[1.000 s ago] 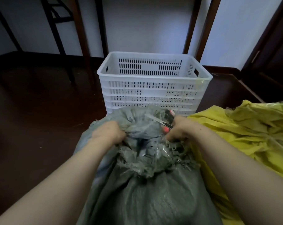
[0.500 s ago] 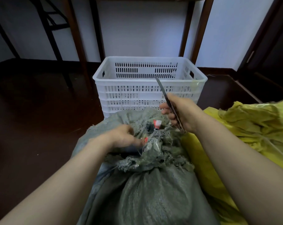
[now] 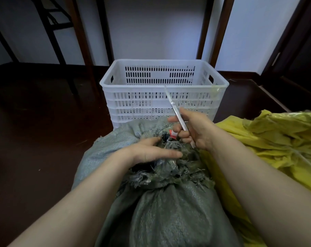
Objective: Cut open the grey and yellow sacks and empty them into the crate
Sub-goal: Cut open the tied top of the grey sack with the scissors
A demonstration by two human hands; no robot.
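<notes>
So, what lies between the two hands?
The head view shows the frayed mouth of the grey sack there, with a red and white item inside; the right hand holds a blade.

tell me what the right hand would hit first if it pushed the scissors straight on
Likely the white crate at its front rim: the scissors in the right hand point at it, though depth is unclear.

Grey sack (image 3: 169, 211), mouth frayed; yellow sack (image 3: 276, 145) beside; crate (image 3: 142, 104) beyond.

Nothing readable is showing here; the red and white label (image 3: 173, 133) poking out of the grey sack (image 3: 169, 211) is looking too blurry to read.
</notes>
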